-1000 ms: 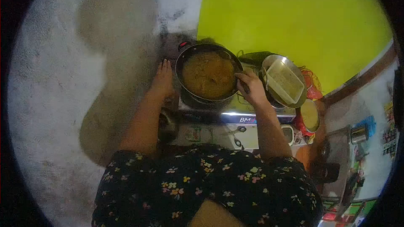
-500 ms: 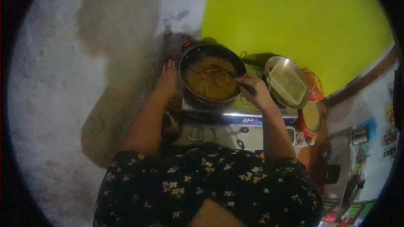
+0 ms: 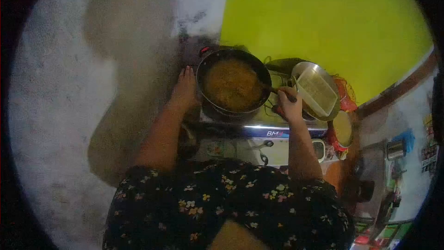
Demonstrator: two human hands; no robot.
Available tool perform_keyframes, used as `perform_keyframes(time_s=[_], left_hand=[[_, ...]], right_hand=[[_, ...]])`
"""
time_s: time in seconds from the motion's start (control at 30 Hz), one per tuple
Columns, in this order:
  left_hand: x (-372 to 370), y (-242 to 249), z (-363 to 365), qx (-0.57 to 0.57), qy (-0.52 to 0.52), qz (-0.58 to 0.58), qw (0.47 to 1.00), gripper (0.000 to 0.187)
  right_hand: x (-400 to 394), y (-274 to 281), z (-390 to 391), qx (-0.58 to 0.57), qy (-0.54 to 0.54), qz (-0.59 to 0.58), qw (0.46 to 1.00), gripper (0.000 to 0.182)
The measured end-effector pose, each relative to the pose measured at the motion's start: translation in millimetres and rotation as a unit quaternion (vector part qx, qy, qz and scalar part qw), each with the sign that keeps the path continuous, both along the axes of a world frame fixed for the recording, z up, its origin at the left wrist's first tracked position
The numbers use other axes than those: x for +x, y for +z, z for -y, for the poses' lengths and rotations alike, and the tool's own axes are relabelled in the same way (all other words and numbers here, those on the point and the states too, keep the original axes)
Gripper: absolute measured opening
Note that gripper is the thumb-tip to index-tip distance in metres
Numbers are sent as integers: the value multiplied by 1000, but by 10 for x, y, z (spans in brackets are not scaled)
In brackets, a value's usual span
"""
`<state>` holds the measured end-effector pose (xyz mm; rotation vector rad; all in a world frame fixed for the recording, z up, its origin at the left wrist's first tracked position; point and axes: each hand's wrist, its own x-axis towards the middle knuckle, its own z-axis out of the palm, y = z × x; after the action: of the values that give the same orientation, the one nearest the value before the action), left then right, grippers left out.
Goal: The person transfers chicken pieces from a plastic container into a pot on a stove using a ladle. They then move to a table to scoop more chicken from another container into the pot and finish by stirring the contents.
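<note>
A dark round pan sits on the stove, with brown food spread inside it. My right hand is closed on the dark handle of a stirring utensil, just right of the pan's rim. The utensil's far end reaches into the pan, where the food hides it or it is too dim to tell. Along the left side of the pan, my left hand is open with its fingers stretched out, close to the rim; whether it touches is unclear.
Right of the pan, a clear rectangular container rests in a metal bowl. A red-edged round tub stands farther right. Scissors lie in front of the stove. Walls rise at the left and back.
My right hand has moved right, away from the pan's rim, and more of the utensil's handle shows. My left hand has barely moved.
</note>
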<state>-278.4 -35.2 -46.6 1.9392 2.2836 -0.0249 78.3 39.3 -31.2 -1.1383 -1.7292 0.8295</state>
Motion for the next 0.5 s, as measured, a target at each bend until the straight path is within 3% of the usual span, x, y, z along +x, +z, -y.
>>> perform_keyframes(time_s=[0.13, 0.33, 0.5], left_hand=[[17, 5, -27, -10, -11, -19, 1000, 130], [16, -48, -79, -15, -6, -48, 999, 131], [38, 0, -38, -8, 14, -5, 1000, 132]], right_hand=[[4, -70, 11, -115, -9, -110, 987, 19], [53, -142, -18, -183, -20, -197, 963, 19], [59, -13, 65, -156, -20, -214, 964, 18]])
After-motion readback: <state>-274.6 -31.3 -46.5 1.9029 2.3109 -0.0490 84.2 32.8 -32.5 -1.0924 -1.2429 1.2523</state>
